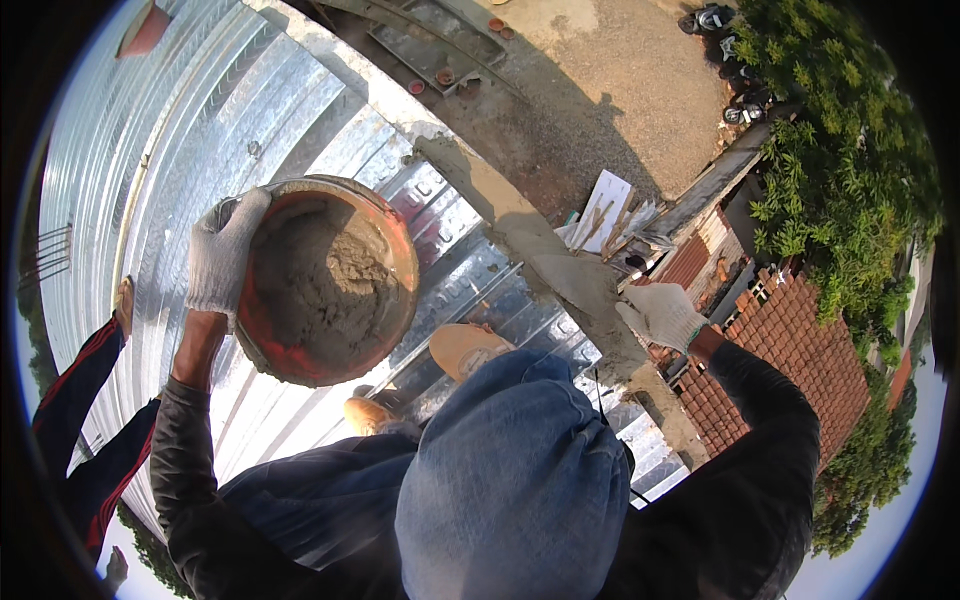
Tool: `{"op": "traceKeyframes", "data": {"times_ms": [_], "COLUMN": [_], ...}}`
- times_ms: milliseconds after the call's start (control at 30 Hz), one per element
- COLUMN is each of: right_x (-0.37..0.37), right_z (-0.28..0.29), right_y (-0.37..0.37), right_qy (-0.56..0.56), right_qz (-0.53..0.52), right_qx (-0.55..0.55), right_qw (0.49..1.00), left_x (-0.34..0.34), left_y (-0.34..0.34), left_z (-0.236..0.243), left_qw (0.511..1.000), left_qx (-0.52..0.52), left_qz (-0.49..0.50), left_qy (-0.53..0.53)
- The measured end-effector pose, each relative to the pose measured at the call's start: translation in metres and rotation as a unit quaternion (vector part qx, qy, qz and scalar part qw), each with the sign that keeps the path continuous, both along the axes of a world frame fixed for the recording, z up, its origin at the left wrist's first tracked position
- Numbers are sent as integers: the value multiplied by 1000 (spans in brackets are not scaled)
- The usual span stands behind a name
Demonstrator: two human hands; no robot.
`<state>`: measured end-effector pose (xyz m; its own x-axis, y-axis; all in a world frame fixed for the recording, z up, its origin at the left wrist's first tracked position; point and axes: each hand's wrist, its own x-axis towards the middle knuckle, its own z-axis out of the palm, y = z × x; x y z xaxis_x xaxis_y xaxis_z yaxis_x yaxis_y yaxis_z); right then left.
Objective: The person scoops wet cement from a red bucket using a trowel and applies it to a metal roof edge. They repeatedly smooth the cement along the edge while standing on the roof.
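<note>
My left hand (226,255), in a whitish knit glove, grips the left rim of a round orange-red bucket (407,268). Wet grey mortar (340,262) lies inside, heaped toward the right. On the other side, my gloved right hand (662,316) is closed around a trowel (575,279), its handle hidden by the fingers. The mortar-coated blade lies over a band of grey mortar (470,180) along the top of a narrow wall edge. Whether the blade presses into that band is hard to tell.
Under my shoes (468,350) spreads ribbed metal decking (300,90). Beyond the wall edge the ground (590,60) lies far below, with a tiled roof (790,350) and trees (850,120). Another person's legs (75,390) stand at left, near protruding rebar (48,250). A reddish container (145,28) sits far left.
</note>
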<state>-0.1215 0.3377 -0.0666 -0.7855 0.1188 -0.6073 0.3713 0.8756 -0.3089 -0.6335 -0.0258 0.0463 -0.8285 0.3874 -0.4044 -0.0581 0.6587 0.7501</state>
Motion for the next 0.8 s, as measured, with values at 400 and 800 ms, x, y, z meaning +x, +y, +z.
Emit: {"op": "traceKeyframes", "data": {"times_ms": [400,800], "right_x": [-102,1], "right_z": [-16,-30], "right_y": [44,46], "right_qy": [-120,-254], "right_qz": [-378,-509], "right_qx": [-417,-431], "right_qw": [818,700], "left_x": [9,23], "left_y": [16,20], "left_z": [8,20], "left_qw": [1000,990], "left_qx": [2,-107], "left_qz": [-12,-37], "left_qy": [15,79]}}
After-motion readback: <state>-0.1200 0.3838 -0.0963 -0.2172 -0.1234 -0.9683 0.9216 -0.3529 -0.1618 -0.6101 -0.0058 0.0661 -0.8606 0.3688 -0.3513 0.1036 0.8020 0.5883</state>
